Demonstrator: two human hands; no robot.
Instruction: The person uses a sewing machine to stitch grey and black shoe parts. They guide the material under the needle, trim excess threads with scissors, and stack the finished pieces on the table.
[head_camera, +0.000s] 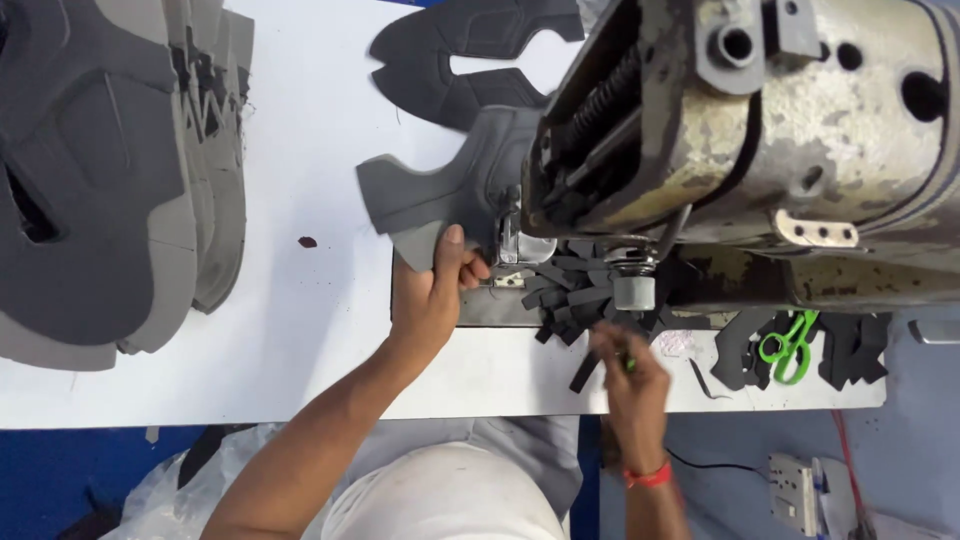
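From the head camera we see our left hand (432, 292) pinching the lower edge of a grey shoe-upper piece (450, 190) at the needle of the industrial sewing machine (760, 130). The piece lies flat on the white table (300, 330), its long axis running left to right, lobes fanning leftwards. Our right hand (628, 378) closes on a small green-tipped tool, fingers in the dark strips (580, 295). A stack of uppers (110, 170) lies at left; which are stitched we cannot tell.
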